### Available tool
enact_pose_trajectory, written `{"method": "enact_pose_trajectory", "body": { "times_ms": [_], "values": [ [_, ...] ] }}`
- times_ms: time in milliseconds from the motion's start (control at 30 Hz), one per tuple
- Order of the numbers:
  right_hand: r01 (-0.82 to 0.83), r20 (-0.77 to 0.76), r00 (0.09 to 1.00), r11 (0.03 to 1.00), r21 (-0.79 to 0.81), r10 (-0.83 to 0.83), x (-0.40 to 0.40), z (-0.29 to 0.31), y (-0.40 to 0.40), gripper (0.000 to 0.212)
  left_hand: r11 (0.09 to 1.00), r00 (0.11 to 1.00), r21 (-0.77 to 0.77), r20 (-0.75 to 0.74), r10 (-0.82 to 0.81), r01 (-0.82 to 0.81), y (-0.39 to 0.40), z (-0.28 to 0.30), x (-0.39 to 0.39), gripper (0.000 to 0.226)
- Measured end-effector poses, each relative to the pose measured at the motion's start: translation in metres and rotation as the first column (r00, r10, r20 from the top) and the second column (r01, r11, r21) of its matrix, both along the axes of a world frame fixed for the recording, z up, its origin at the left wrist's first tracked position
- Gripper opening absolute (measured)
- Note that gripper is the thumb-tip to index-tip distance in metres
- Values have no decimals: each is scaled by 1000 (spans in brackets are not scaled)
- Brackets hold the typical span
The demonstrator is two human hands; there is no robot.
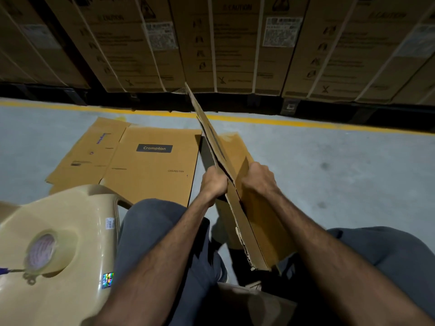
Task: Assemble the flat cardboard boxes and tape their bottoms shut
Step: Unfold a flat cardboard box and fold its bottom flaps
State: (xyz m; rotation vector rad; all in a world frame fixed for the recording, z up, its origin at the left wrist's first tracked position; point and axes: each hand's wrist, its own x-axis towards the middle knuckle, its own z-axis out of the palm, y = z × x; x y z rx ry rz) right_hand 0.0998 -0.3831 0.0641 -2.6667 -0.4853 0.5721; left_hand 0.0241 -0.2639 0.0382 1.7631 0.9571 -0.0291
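Observation:
I hold a flat brown cardboard box [253, 222] edge-on, tilted up between my knees, its far end rising toward the stacked cartons. My left hand [215, 182] grips its left panel and my right hand [260, 176] grips the right panel, fingers curled over the edges. A stack of flat boxes [150, 165] printed "Crompton" lies on the floor to the left. A roll of clear tape [46, 251] rests on a beige plastic stool [70, 208] at my lower left.
Tall strapped cartons [211, 43] on dark pallets form a wall ahead, behind a yellow floor line [294, 122]. Grey concrete floor [341, 165] spreads to the right. My legs in grey trousers fill the lower middle, with a brown cardboard piece [254, 300] below.

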Motion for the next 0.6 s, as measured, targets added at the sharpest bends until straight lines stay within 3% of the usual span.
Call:
{"method": "enact_pose_trajectory", "body": {
  "times_ms": [300,533,600],
  "values": [
    [431,4,899,888,159,-437,52,-31,-95,14,993,997,116,67,29,-37,-21,-4,20,19],
    [757,-109,635,588,286,-764,107,-49,-195,30,938,948,134,22,319,-319,-15,-24,30,7],
    [805,-174,558,477,354,-812,124,-53,-222,34,909,914,96,6,406,-405,-21,-34,32,20]
  ]
}}
